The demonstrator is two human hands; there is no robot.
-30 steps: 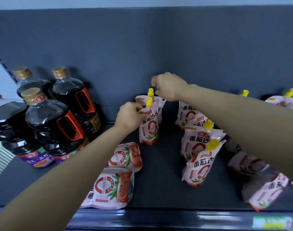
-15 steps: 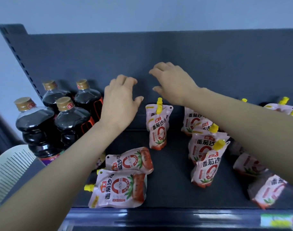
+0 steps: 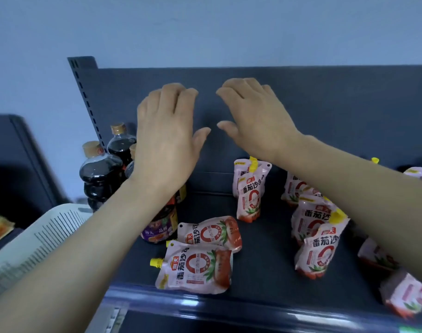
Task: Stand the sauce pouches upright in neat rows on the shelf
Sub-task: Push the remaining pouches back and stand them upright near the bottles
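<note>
Shelf [image 3: 265,248]: dark deck with a glossy front rail along the near edge.

White slotted basket [image 3: 37,236]: near left, outside the shelf and partly behind the left forearm.

Near flat pouch [image 3: 195,267]: sauce pouch lying face up at the near left of the deck, just behind the rail, yellow cap pointing left.

Second flat pouch [image 3: 210,233]: lies just beyond the first, and their edges meet.

Blurred pouches [image 3: 407,294]: near right, below the right forearm. Whether they lie or lean cannot be told.

Right row [image 3: 318,251]: three pouches upright one behind another, yellow caps up, partly hidden by the right forearm.

Centre pair [image 3: 249,191]: two pouches upright, one close behind the other, toward the far side of the deck and clear of both hands.

Dark sauce bottles [image 3: 99,171]: cluster at the far left with tan caps, partly behind the left wrist.

Left hand [image 3: 166,135]: raised well above the deck, back toward the camera, fingers together and gently bent, thumb spread rightward. It grasps nothing.

Right hand [image 3: 255,116]: raised alongside in a mirrored pose, thumb pointing left. It is released and empty. The two thumb tips are near each other but apart.

Back panel [image 3: 325,104]: dark, directly beyond both hands. Whether the fingertips touch it cannot be told.

Wall [image 3: 205,27]: pale blue, above the panel.
</note>
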